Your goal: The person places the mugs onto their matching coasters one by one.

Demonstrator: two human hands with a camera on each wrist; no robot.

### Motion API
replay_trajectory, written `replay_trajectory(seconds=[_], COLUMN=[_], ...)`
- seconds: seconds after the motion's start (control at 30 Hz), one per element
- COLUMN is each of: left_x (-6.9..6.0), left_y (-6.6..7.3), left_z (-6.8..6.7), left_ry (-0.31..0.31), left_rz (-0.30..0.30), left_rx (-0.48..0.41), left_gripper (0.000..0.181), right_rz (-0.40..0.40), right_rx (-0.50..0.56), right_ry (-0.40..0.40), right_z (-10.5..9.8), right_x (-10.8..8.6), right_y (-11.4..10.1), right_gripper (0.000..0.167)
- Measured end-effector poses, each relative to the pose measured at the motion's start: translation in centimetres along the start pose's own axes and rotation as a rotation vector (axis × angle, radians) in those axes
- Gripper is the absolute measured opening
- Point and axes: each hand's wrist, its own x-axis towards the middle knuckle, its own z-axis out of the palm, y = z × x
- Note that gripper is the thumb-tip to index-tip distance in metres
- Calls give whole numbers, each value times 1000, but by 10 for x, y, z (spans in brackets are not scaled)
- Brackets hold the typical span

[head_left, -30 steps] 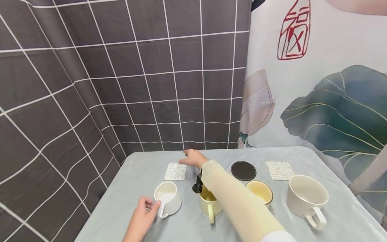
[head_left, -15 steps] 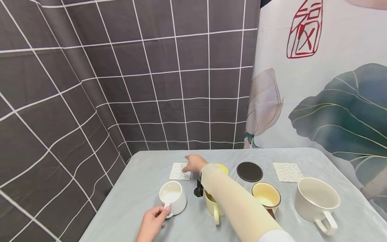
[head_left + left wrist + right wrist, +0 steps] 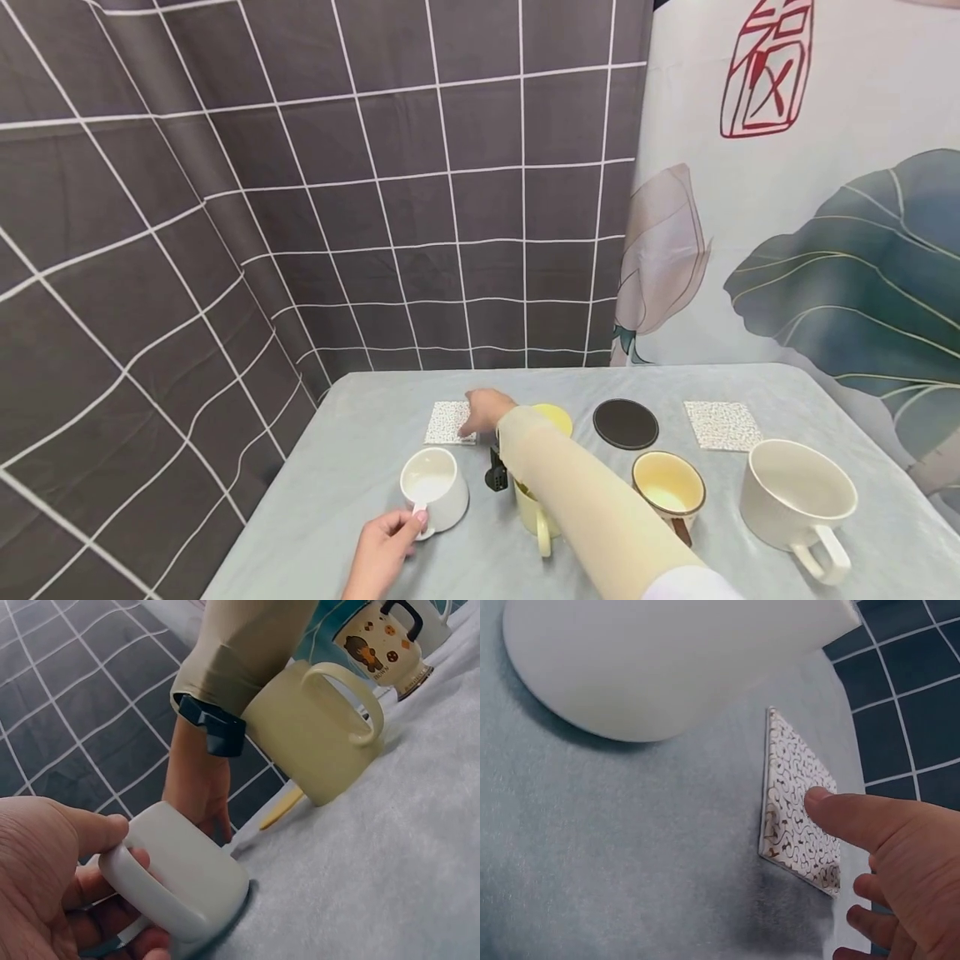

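Observation:
A small white mug (image 3: 446, 493) stands upright at the table's left. My left hand (image 3: 384, 546) pinches its handle between thumb and fingers, as the left wrist view shows on the white mug (image 3: 199, 862). Beyond it lies a white square coaster (image 3: 448, 422) with a squiggly pattern. My right hand (image 3: 489, 408) reaches to its right edge. In the right wrist view the thumb of my right hand (image 3: 915, 855) lies over the patterned coaster (image 3: 799, 799), its fingers loosely bent past the far side; whether the thumb touches is unclear.
My right forearm passes over a yellow mug (image 3: 531, 515) and a round yellow coaster (image 3: 557, 419). Rightward stand a brown-rimmed cream mug (image 3: 667, 487) and a large white mug (image 3: 798, 500). Behind them lie a round black coaster (image 3: 626, 423) and another square coaster (image 3: 722, 425).
My left hand has moved from beside the white mug onto its handle. My right hand has come down and nearer, its thumb now at the square coaster's right edge. The head view has shifted slightly.

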Motion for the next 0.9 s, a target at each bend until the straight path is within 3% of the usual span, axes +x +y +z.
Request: replay_trajectory(seconds=[0.13,0.23,0.43,0.63,0.9], left_x=[1,3,3,6,9], left_y=[0,-2,-3,1,6], left_z=[-2,-5,-9,-12,-16], left_ry=[-38,-108,-263,-338,-366], left_rz=[-80,-143,-170,-194,-218], left_rx=[-45,-139,-319,-362,-362], left_gripper=[31,37,39,35,32], right_rz=[15,21,21,32,26], right_rx=[-15,-33,-56,-84,-170], right_ry=[-28,-39,-36,-38,-28], right_z=[2,5,12,14,9], right_x=[-1,0,4,4,-4], right_y=[1,3,6,7,1], right_gripper=[83,82,79,67,54])
